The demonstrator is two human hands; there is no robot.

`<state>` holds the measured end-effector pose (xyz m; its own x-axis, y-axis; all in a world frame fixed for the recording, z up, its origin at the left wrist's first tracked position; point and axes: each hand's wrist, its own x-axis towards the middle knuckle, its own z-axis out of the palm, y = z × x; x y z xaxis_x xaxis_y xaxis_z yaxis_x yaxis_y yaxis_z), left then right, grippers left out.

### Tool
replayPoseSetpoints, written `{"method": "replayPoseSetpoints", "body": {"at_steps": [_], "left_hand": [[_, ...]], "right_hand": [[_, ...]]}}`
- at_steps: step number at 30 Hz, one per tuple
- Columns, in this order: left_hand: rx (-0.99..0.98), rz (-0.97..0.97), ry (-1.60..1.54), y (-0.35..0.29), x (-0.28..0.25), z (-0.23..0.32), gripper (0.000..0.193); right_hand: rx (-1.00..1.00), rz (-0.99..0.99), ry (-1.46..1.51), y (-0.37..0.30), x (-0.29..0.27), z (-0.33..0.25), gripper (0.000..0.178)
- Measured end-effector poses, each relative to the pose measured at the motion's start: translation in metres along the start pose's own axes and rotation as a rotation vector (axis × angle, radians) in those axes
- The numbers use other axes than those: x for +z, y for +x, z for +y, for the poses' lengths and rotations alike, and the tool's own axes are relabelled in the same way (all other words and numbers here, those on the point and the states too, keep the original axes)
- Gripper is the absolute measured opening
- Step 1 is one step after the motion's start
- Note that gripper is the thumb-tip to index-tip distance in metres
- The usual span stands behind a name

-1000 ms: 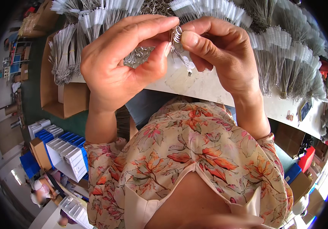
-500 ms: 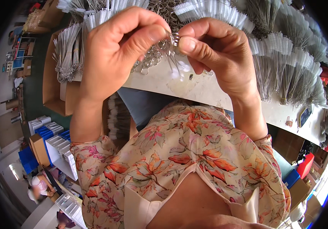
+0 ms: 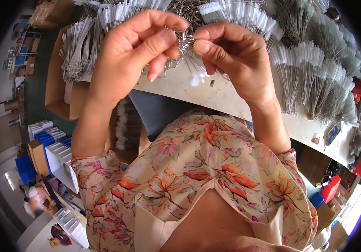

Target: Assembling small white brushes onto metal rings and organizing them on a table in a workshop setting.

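My left hand [image 3: 126, 59] holds a metal ring [image 3: 181, 33] between thumb and forefinger, its other fingers curled loosely. My right hand [image 3: 239, 56] pinches at the looped wire ends on the ring's right side; the exact piece between its fingertips is too small to make out. From the ring hangs a small bunch of thin wire brushes [image 3: 195, 78] with whitish tips, slightly blurred. Behind both hands lies a heap of loose metal rings [image 3: 187, 12], some of them partly hidden by my left fingers.
Bundles of wire brushes with white bristles [image 3: 239, 17] line the far side of the white table [image 3: 231, 96]. More bundles [image 3: 310, 84] spread to the right. A cardboard box [image 3: 58, 98] stands at the left. Two people [image 3: 37, 199] are at the far lower left.
My left fingers have opened out a little and shifted left, showing more of the ring. The right hand has moved slightly left and still pinches beside it.
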<state>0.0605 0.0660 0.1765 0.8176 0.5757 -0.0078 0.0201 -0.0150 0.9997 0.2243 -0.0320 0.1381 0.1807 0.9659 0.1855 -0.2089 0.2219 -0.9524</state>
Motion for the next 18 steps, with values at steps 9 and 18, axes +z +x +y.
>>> {"method": "replayPoseSetpoints", "body": {"at_steps": [9, 18], "left_hand": [[0.399, 0.062, -0.141, 0.001, -0.003, -0.030, 0.018], [0.370, 0.472, -0.594, -0.017, 0.013, -0.042, 0.016]], "right_hand": [[-0.142, 0.058, 0.023, -0.003, 0.019, 0.012, 0.011], [-0.657, 0.132, -0.371, 0.015, 0.051, 0.058, 0.016]]}}
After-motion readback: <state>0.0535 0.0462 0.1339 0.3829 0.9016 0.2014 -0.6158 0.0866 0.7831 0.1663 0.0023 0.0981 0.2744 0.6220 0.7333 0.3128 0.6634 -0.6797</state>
